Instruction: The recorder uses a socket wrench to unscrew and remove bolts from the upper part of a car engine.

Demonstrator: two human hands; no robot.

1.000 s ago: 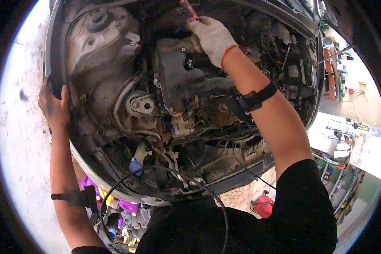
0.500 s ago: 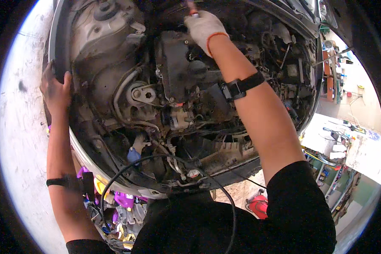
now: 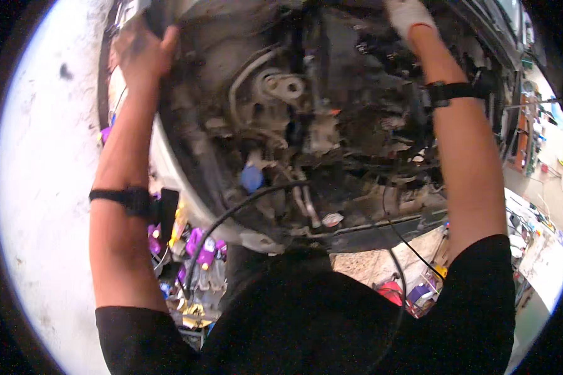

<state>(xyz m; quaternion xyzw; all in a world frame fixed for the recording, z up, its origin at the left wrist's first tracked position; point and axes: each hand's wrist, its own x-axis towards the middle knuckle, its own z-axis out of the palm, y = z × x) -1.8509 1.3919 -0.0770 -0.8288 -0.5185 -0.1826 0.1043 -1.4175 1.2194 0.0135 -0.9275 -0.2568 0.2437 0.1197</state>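
Looking down from the head camera, an open car engine bay (image 3: 319, 125) is seen, grimy and crowded with hoses, brackets and dark engine parts. Both arms are stretched up and away into it.

The left hand (image 3: 141, 53), bare, is pressed against the bay's left edge (image 3: 116, 37) near the top of the picture; its fingers are curled over that rim, gripping it as a brace. A black band (image 3: 128, 199) is worn on the left forearm.

The right hand (image 3: 408, 15), in a pale glove, is reached to the far top of the engine, and is partly cut off by the picture's edge; whether its fingers are clenched or loose cannot be told, nor whether anything is held. A black strap (image 3: 450, 92) is worn at that wrist.

A blue cap (image 3: 252, 178) sits low in the bay, and a black cable (image 3: 244, 209) loops across the front.

As a judgement: the work deep in the bay is best done with the body kept steadied by the left grip, and with slow, felt movements, since the glove's target is poorly seen.
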